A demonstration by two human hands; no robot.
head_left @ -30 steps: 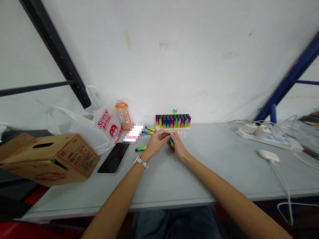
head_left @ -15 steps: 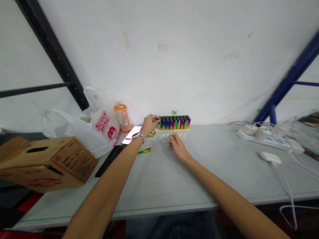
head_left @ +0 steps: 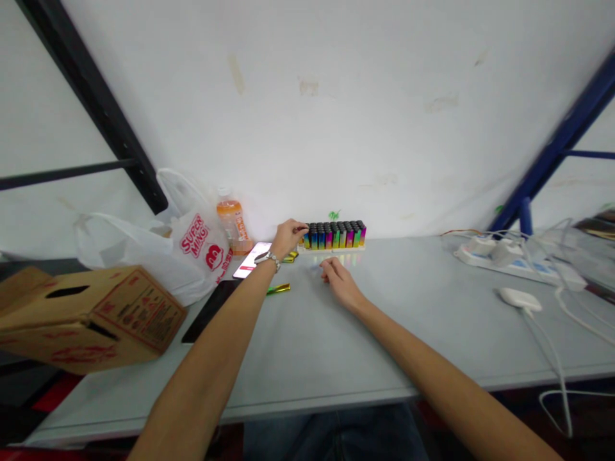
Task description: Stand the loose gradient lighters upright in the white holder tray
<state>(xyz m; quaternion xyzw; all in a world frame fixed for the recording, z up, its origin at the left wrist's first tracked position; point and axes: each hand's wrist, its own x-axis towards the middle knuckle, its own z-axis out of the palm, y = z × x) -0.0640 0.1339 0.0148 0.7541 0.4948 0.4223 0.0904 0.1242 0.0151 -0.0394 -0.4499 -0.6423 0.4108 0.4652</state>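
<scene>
A tight block of lighters (head_left: 335, 239) with black tops and shiny rainbow bodies stands upright in a pale tray (head_left: 331, 250) against the wall. My left hand (head_left: 287, 237), a bracelet at its wrist, reaches to the block's left end. Its thumb and fingers pinch a lighter there, mostly hidden by the fingers. In front of the tray, my right hand (head_left: 340, 282) rests near the tabletop with its fingers curled in and nothing visible in them. A loose shiny gold-green piece (head_left: 278, 289) lies beside my left forearm. More gold pieces (head_left: 291, 257) lie under my left wrist.
Left of my arm are a lit phone (head_left: 252, 259), a dark flat device (head_left: 209, 314), an orange drink bottle (head_left: 232, 224), a white plastic bag (head_left: 192, 256) and a cardboard box (head_left: 96, 314). On the right lie a power strip (head_left: 521, 264), a white charger (head_left: 520, 299) and cables.
The whole view has shifted slightly. My left hand stays at the left end of the lighters, and my right hand remains curled in front of the tray.
</scene>
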